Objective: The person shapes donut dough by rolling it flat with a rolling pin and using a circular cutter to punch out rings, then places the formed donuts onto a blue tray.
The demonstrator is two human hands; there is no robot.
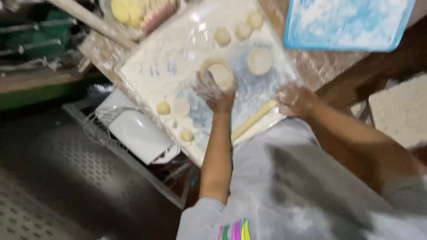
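My left hand (215, 91) holds a flattened round of dough (219, 73), fingers curled under its near edge, so the round sits partly lifted above the floured board (151, 75). My right hand (294, 100) rests on the end of the wooden rolling pin (254, 120); the picture is blurred, so I cannot tell if the fingers close fully around it or only press on it.

To do this step well, I judge that I should support the round with flat fingers and not pinch, because thin dough tears and stretches easily. I should also keep flour under it.

The round has no real long axis; it is nearly a circle, and its face looks up toward me. The rolling pin does have 1: it lies along the near edge of the board, running from my right hand down toward my body's left side.

Further out, a second flattened disc (259, 61) lies just beside the held one, 3 small dough balls (243, 30) sit at the far edge, and a floured blue tray (347, 22) stands well apart.
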